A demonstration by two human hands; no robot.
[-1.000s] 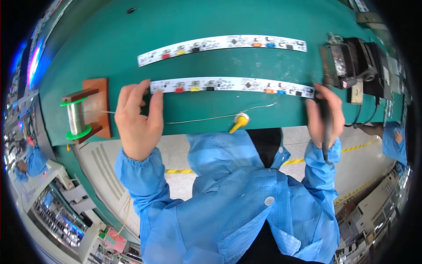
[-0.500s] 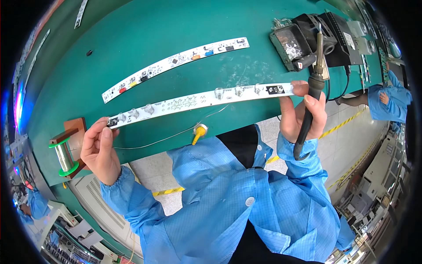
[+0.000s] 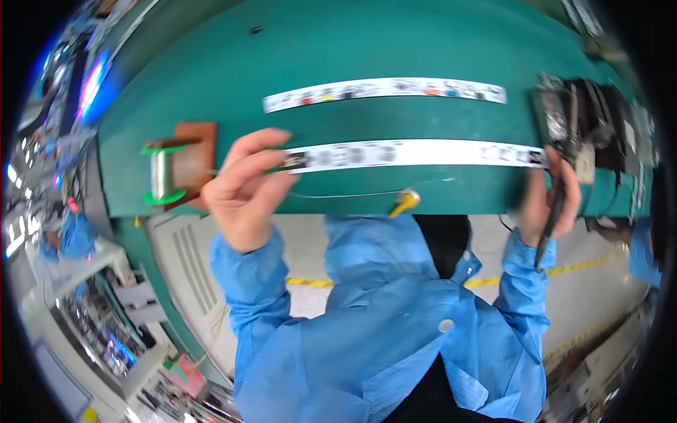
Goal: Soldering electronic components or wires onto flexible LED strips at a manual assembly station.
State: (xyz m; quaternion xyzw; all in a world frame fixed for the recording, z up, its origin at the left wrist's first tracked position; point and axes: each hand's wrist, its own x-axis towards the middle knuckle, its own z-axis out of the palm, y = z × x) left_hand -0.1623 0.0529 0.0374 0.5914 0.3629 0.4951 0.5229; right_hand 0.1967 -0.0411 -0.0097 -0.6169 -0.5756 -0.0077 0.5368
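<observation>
A long white circuit board strip point(image 3: 416, 152) lies level across the view, slightly blurred, with dark end patches and coiled springs standing on it. My left hand point(image 3: 247, 187) pinches its left end between thumb and fingers, the index finger lifted. At the right end, my right hand point(image 3: 550, 201) grips the strip while also keeping a soldering iron point(image 3: 554, 218) in the palm, its dark handle pointing down toward my sleeve. Beyond the held strip, a second white circuit board strip point(image 3: 388, 89) with red, yellow, orange and blue parts rests on the green table point(image 3: 395, 49).
A solder wire spool point(image 3: 161, 175) sits on a brown stand at the left. Loose solder wire point(image 3: 345, 195) trails toward a yellow-tipped knob point(image 3: 405, 202) at the front edge. Soldering equipment point(image 3: 592, 120) stands at the right. A small dark piece point(image 3: 256, 30) lies far back.
The view has turned and shifted, so the table and both strips now appear more level and farther right. Both hands stay at the ends of the strip, the iron still in the right.
</observation>
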